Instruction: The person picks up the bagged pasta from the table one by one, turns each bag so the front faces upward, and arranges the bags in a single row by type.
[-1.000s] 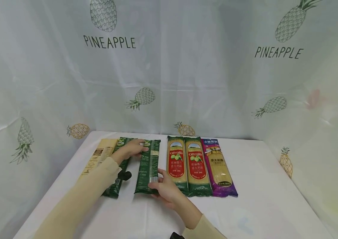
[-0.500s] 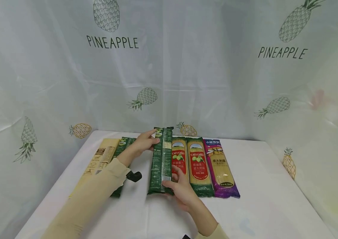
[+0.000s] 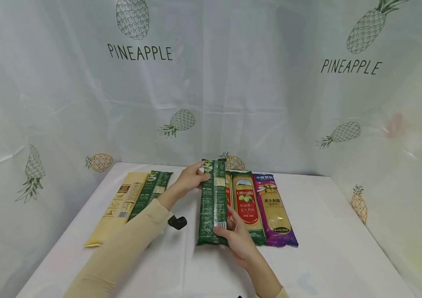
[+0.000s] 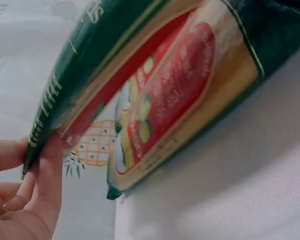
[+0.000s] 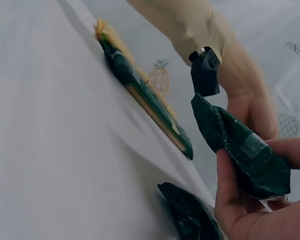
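Both hands hold a green spaghetti packet [image 3: 208,207], its printed back with the barcode facing up. It is raised over the left red-labelled spaghetti packet [image 3: 228,190] and covers most of it in the head view. My left hand [image 3: 191,179] pinches the far end of the held packet, thumb and fingers on either side of its edge in the left wrist view. At the near right corner, my right hand [image 3: 239,241] grips it with the thumb on top. Under the held packet in the left wrist view, a red-labelled packet [image 4: 175,95] lies on the white table.
On the right lie another red-labelled spaghetti packet [image 3: 248,203] and a purple pasta packet [image 3: 275,211], side by side. A yellow packet [image 3: 119,207] and a green packet [image 3: 155,192] lie on the left. Behind the table [image 3: 330,248] hangs a pineapple-print curtain [image 3: 263,116].
Both hands have lifted the green spaghetti packet and carried it right, from beside the left green packet to over the left red-labelled one. In the last half second it moved slightly further right.
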Action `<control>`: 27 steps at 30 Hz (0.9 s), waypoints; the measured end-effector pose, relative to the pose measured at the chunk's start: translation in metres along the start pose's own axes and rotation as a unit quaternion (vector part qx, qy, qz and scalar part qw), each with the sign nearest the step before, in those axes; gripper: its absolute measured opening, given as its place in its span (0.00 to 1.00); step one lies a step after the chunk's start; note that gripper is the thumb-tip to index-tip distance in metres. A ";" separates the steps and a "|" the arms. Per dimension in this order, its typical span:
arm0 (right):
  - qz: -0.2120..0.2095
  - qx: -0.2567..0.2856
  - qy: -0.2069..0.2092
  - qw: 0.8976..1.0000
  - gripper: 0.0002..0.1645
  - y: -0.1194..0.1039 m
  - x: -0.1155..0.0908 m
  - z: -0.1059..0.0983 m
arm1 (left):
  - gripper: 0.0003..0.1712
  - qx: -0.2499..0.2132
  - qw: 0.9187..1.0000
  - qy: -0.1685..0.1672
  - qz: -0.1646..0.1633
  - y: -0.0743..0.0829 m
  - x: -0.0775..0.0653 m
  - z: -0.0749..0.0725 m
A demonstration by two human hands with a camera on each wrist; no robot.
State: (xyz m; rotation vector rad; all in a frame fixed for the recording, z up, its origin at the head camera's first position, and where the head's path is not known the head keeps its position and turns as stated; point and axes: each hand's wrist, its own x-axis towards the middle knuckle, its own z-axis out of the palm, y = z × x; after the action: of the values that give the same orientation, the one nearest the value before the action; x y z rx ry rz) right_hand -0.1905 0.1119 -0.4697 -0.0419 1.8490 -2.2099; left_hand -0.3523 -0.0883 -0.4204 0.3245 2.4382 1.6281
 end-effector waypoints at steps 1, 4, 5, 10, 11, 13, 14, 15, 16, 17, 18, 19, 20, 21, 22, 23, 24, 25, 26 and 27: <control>-0.006 -0.002 0.004 1.000 0.53 0.000 0.000 0.000 | 0.43 0.006 1.000 0.004 0.001 -0.001 0.001 0.001; -0.021 -0.015 0.019 0.999 0.53 0.001 0.000 0.001 | 0.43 0.037 0.999 0.019 0.010 -0.002 0.002 0.002; -0.024 -0.023 0.025 0.999 0.54 0.000 0.000 0.002 | 0.42 0.057 0.998 0.024 0.017 -0.002 0.002 0.003; -0.035 -0.078 0.065 0.994 0.55 -0.001 -0.001 0.007 | 0.40 0.187 0.979 0.056 0.058 0.006 -0.001 0.007; -0.037 -0.087 0.071 0.993 0.55 -0.001 -0.001 0.008 | 0.40 0.211 0.973 0.063 0.068 0.008 -0.002 0.009; -0.040 -0.103 0.079 0.991 0.55 0.001 -0.001 0.009 | 0.38 0.241 0.964 0.072 0.083 0.014 -0.005 0.013; -0.041 -0.110 0.079 0.990 0.55 0.002 -0.001 0.009 | 0.38 0.250 0.961 0.074 0.090 0.016 -0.006 0.015; -0.044 -0.117 0.079 0.989 0.55 0.004 -0.001 0.009 | 0.38 0.254 0.960 0.075 0.094 0.019 -0.006 0.018; -0.047 -0.121 0.077 0.989 0.54 0.006 -0.001 0.010 | 0.38 0.252 0.960 0.072 0.094 0.022 -0.007 0.021; -0.050 -0.125 0.076 0.988 0.54 0.007 0.000 0.010 | 0.38 0.251 0.961 0.071 0.095 0.024 -0.007 0.024; -0.056 -0.129 0.075 0.987 0.54 0.008 0.000 0.011 | 0.38 0.252 0.960 0.071 0.095 0.025 -0.006 0.026; -0.062 -0.132 0.074 0.987 0.54 0.009 0.000 0.012 | 0.39 0.255 0.960 0.072 0.094 0.026 -0.005 0.028; -0.068 -0.139 0.076 0.985 0.53 0.010 0.001 0.013 | 0.40 0.258 0.959 0.073 0.090 0.027 -0.005 0.030; -0.075 -0.145 0.078 0.984 0.53 0.010 0.001 0.014 | 0.40 0.260 0.959 0.073 0.086 0.029 -0.005 0.031; -0.081 -0.152 0.081 0.982 0.53 0.011 0.001 0.015 | 0.41 0.261 0.959 0.073 0.080 0.030 -0.005 0.032; -0.089 -0.164 0.085 0.979 0.52 0.011 0.001 0.016 | 0.41 0.260 0.960 0.073 0.075 0.031 -0.005 0.033; -0.097 -0.180 0.089 0.975 0.52 0.011 0.001 0.017 | 0.42 0.257 0.961 0.072 0.070 0.032 -0.006 0.034; -0.103 -0.198 0.094 0.970 0.52 0.011 0.001 0.018 | 0.43 0.253 0.963 0.072 0.064 0.033 -0.007 0.035; -0.109 -0.214 0.099 0.966 0.51 0.011 0.002 0.018 | 0.44 0.248 0.964 0.072 0.059 0.034 -0.007 0.036; -0.114 -0.229 0.103 0.961 0.51 0.011 0.002 0.019 | 0.44 0.245 0.965 0.072 0.057 0.034 -0.008 0.036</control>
State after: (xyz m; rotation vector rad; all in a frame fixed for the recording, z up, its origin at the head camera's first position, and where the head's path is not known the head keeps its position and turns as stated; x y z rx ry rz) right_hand -0.1868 0.0914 -0.4775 -0.1203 2.5552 -1.9288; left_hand -0.3322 -0.0461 -0.4021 0.4344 2.9679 1.0906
